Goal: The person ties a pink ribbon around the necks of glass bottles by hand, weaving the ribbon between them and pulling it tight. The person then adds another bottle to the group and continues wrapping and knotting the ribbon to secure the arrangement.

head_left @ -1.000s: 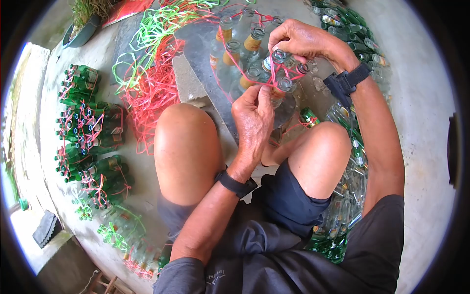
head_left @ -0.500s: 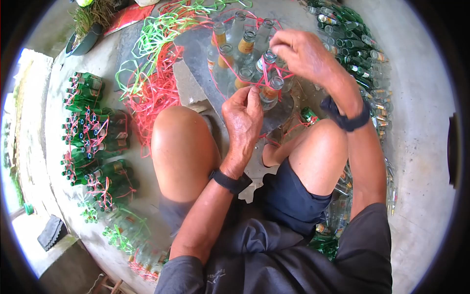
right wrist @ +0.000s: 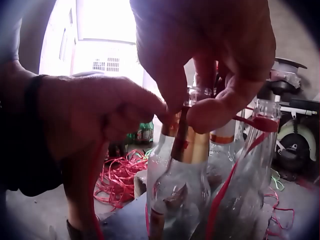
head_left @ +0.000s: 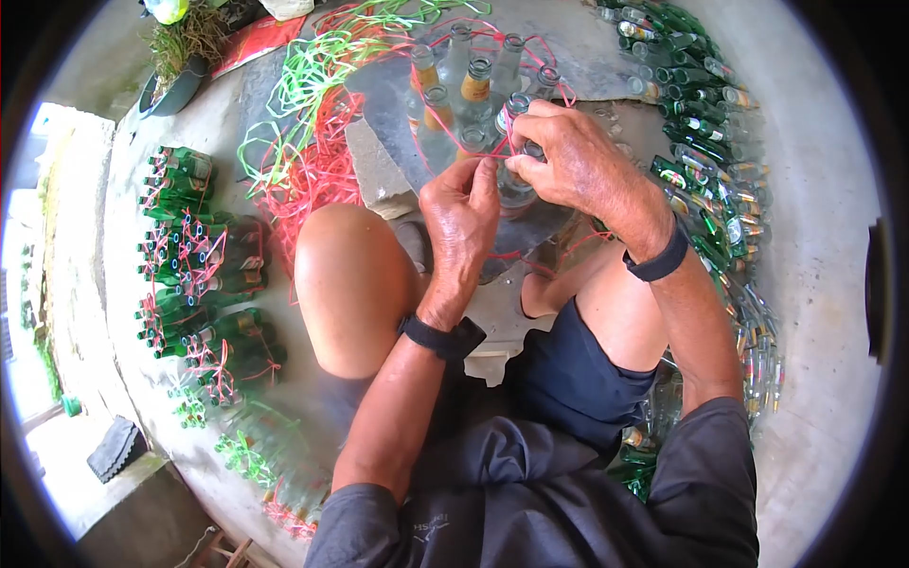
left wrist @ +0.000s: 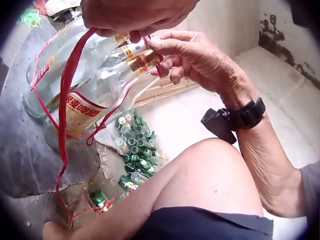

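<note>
Several clear glass bottles (head_left: 475, 87) with gold neck labels stand bunched on a dark slab (head_left: 383, 85). Red plastic strap (left wrist: 64, 100) runs around the bunch and crosses between the necks. My left hand (head_left: 459, 208) pinches the strap between thumb and forefinger at the near side of the bunch; its loose end trails down past the bottles in the left wrist view. My right hand (head_left: 582, 156) is close beside it, thumb and fingers bent around the nearest bottle's neck (right wrist: 192, 142), pinching strap there. Its fingers partly hide that neck.
Tangled red strap (head_left: 327, 156) and green strap (head_left: 303, 71) lie left of the slab, by a concrete block (head_left: 374, 166). Tied bunches of green bottles (head_left: 204, 251) stand along the left. Many loose bottles (head_left: 696, 123) lie on the floor at right. Bent knees flank the work.
My right hand lifted away from the far necks, then came down toward the nearest neck, beside the left hand. My left hand keeps its pinch on the strap, shifting slightly left in view.
</note>
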